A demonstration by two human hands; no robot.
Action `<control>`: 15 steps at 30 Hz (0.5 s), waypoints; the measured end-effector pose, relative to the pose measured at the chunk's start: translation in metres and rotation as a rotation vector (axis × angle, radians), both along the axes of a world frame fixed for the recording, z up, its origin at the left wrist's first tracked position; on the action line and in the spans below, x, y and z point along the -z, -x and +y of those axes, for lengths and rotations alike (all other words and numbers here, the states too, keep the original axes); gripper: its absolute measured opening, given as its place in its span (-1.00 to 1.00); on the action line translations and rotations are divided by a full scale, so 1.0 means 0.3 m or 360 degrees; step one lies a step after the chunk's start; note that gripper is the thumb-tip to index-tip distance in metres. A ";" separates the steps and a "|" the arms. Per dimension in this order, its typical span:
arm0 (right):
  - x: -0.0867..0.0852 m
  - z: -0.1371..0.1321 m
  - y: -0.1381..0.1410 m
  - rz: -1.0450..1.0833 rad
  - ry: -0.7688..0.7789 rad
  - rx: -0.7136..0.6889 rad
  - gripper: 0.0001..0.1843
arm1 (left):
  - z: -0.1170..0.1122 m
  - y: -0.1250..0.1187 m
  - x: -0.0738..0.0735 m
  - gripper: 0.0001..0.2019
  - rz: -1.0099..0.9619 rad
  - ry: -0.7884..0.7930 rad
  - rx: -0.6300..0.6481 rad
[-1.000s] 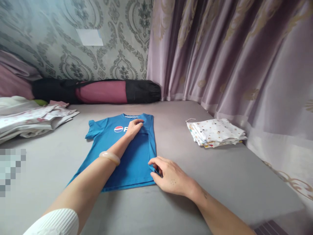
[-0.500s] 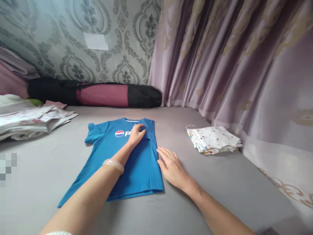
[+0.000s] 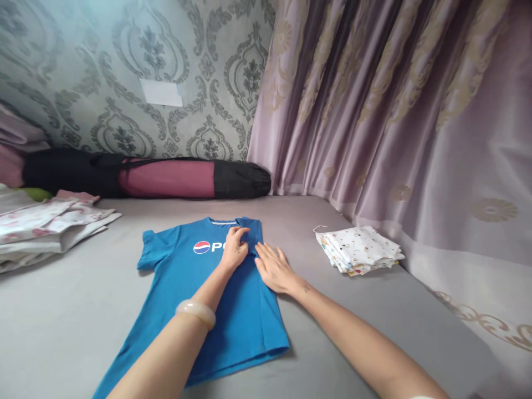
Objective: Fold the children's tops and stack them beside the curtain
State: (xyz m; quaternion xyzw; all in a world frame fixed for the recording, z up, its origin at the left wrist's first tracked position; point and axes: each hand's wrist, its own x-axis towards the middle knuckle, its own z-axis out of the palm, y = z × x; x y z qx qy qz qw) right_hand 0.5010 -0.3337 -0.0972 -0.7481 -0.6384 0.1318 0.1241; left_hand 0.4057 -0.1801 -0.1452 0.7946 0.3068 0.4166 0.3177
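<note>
A blue T-shirt (image 3: 199, 282) with a round red, white and blue logo lies front up, its right side folded inward and its left sleeve spread out. My left hand (image 3: 235, 248), below a pale bangle (image 3: 195, 311), rests near the collar with its fingers bent and closed on the cloth of the folded part; the fingertips are partly hidden. Flat and palm down, my right hand (image 3: 274, 267) lies on the folded right edge, fingers stretched out, just beside the left one.
A stack of folded white printed cloths (image 3: 361, 249) lies to the right by the curtain (image 3: 374, 111). At the left is a pile of folded fabric (image 3: 50, 227). A long black and maroon bag (image 3: 166, 178) runs along the wall. Everything lies on a grey sheet (image 3: 341, 321).
My right hand has moved up and left along the shirt's right edge and now lies on the fold. My left hand stays near the collar. The view has tilted up slightly.
</note>
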 end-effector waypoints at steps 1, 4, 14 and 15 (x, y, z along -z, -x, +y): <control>0.002 0.027 -0.008 0.0017 -0.0009 0.0020 -0.34 | -0.002 0.002 -0.004 -0.51 0.0018 0.0002 0.0011; 0.005 0.105 -0.034 0.0076 -0.0014 0.0090 -0.35 | -0.011 0.007 -0.021 -0.55 0.0094 0.0032 0.0006; 0.027 0.274 -0.118 -0.0029 -0.0039 0.0229 -0.43 | -0.031 0.002 -0.053 -0.62 0.0504 0.0053 -0.0232; 0.032 0.284 -0.120 -0.0052 -0.0055 0.0232 -0.44 | -0.031 0.001 -0.052 -0.62 0.0526 0.0049 -0.0235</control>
